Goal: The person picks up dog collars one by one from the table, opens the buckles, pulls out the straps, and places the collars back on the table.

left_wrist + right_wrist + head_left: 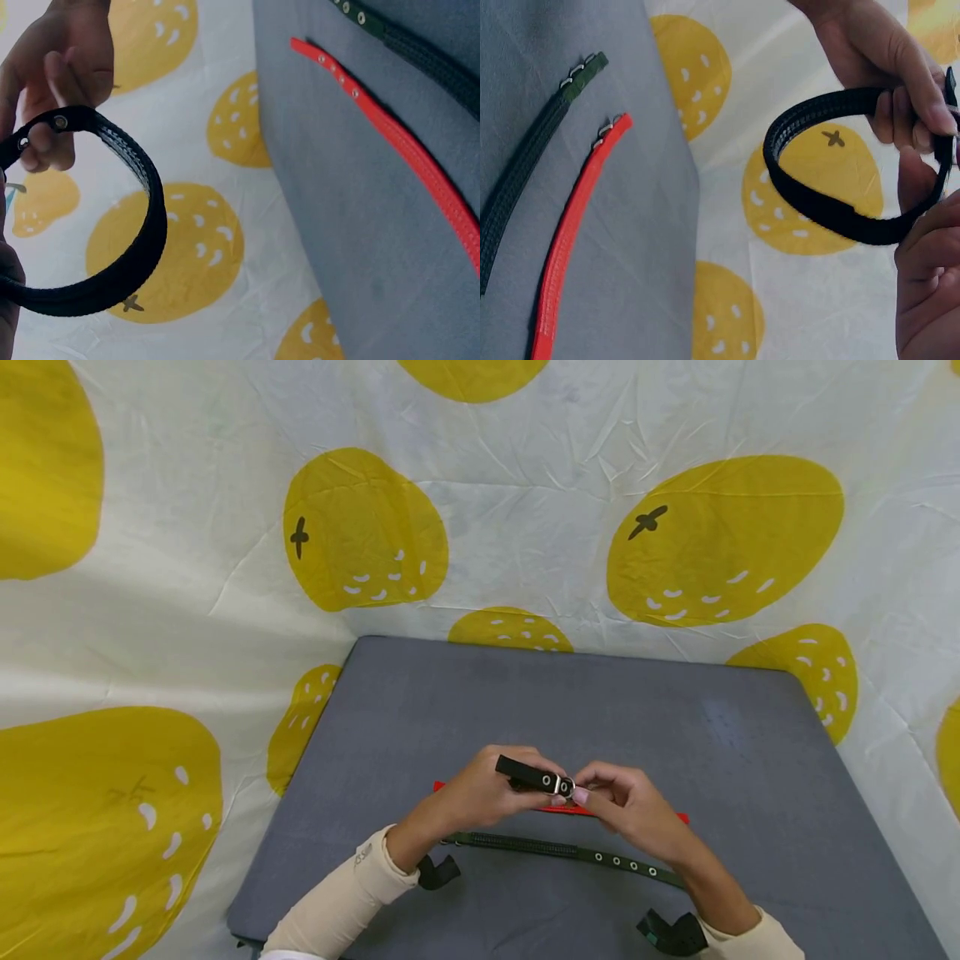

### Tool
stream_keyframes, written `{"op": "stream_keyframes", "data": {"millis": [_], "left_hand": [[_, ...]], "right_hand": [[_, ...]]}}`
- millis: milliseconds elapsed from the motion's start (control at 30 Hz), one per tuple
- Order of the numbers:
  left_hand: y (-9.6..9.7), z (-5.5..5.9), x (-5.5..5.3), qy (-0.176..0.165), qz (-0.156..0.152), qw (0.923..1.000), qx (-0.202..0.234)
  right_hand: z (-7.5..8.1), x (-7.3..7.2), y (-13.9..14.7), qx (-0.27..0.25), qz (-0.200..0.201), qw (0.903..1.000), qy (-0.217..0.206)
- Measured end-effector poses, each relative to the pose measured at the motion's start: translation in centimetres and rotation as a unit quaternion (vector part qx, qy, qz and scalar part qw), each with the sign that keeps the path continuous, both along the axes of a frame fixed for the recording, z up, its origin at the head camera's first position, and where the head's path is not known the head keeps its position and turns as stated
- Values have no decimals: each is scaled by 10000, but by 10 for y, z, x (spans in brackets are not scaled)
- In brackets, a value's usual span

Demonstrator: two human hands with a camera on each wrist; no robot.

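Observation:
A black pet collar [522, 771], with metal eyelets and a silver buckle, is held above the table between both hands. It is bent into a loop, plain in the left wrist view [156, 217] and the right wrist view [810, 204]. The left hand [483, 785] grips it beside the buckle, the strap's free end sticking out to the left. At the ring end, the right hand [637, 806] pinches the collar between thumb and fingers. Behind and below the hands lies a red collar [558, 810], partly hidden by them. Nearer the person is a dark green collar [517, 843].
A grey padded tabletop [637, 710] carries the red and green collars. White cloth [517, 543] printed with yellow fruit hangs along its back and left sides. Black wrist-camera mounts [671, 933] sit at both wrists.

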State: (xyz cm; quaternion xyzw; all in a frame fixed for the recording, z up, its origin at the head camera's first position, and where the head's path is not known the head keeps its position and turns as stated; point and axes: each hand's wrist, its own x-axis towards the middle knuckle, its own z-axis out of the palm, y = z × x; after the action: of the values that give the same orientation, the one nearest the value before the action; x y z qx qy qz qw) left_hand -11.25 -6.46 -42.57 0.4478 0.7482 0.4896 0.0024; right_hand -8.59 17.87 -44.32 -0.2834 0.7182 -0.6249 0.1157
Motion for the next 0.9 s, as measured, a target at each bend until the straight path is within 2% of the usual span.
{"op": "stream_keyframes", "data": {"millis": [200,333,500,667,733,900], "left_hand": [[2,-1,-1,33,-88,9999,66],[2,0,0,-17,-126,9998,153],[0,2,1,58,47,10000,56],[-2,3,0,341,267,9990,-115],[-3,3,0,411,272,9987,-116],[-2,1,1,517,169,9984,-128]], "right_hand": [[1,-1,-3,-124,30,9999,77],[1,0,-2,-280,38,9996,-20],[3,-1,1,-618,110,9980,-59],[2,-2,4,-959,225,9951,-36],[1,-1,4,-903,124,9958,-52],[0,2,0,-342,-264,9990,146]]}}
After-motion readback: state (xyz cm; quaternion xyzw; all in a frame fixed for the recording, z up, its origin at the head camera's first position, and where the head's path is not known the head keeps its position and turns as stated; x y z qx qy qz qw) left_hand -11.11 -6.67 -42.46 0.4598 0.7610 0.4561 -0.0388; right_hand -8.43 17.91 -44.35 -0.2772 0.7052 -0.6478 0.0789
